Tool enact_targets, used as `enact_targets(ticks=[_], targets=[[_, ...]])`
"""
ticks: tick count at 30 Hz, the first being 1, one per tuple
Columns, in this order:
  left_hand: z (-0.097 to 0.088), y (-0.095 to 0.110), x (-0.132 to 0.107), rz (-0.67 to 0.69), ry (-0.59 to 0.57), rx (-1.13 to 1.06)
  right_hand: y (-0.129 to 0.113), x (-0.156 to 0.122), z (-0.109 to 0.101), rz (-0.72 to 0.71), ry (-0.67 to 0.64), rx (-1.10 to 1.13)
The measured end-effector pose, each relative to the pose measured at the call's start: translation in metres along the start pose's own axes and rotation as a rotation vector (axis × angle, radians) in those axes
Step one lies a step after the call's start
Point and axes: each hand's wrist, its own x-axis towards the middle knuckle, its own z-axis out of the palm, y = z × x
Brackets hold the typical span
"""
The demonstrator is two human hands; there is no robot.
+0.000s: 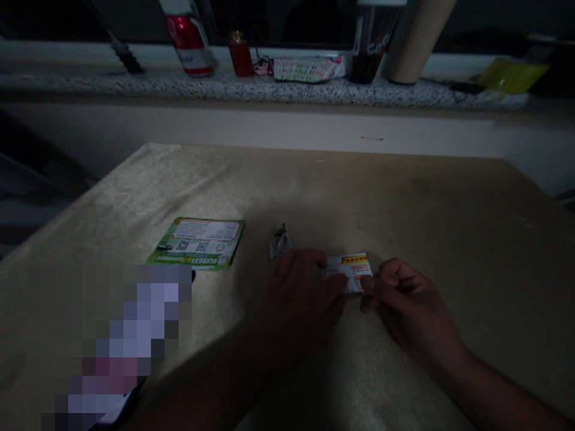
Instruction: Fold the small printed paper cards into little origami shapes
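A small folded printed paper (359, 269), white with a red-and-yellow strip, lies low over the table between my hands. My left hand (299, 293) reaches across its left part, the thumb pressed on it and the fingers curled. At the right edge, my right hand (411, 305) pinches the paper between thumb and fingers. Part of the paper is hidden under my left hand. Just beyond my left fingers stands a crumpled green-and-white paper piece (279, 242). Farther left, a green printed leaflet (202, 239) lies flat on the table.
The table (431, 203) has a pale cover. A blurred-out, pixelated object (139, 335) lies at the left front. On the granite sill (233, 90) stand a red-and-white can (191, 48), an amber bottle (241, 55), a dark cup (368, 48), a beige cylinder (417, 42) and a yellow packet (512, 75).
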Motion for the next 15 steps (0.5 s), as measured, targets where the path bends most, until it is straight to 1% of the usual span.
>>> enact_targets(ticks=[3, 5, 6, 7, 9, 11, 13, 15], targets=[[-0.002, -0.003, 0.003, 0.101, -0.045, -0.018, 0.0, -0.001, 0.001, 0.016, -0.047, 0.041], [-0.004, -0.003, 0.003, 0.122, -0.068, -0.098, -0.002, -0.003, 0.0, -0.035, -0.066, -0.018], [-0.005, -0.003, 0.003, 0.113, -0.078, -0.146, -0.003, -0.004, -0.001, -0.079, -0.063, -0.082], [-0.006, -0.003, 0.003, 0.091, -0.084, -0.197, -0.005, -0.005, -0.002, -0.137, -0.06, -0.161], [-0.009, -0.003, 0.002, 0.004, -0.092, -0.307, -0.009, -0.007, -0.005, -0.283, -0.022, -0.346], [-0.013, -0.004, 0.001, -0.11, -0.132, -0.416, -0.013, -0.007, -0.007, -0.438, -0.083, -0.46], [-0.015, -0.005, 0.001, -0.207, -0.189, -0.512, -0.016, -0.007, -0.008, -0.516, -0.178, -0.524], [-0.017, -0.005, 0.001, -0.254, -0.25, -0.601, -0.016, -0.006, -0.007, -0.523, -0.242, -0.547]])
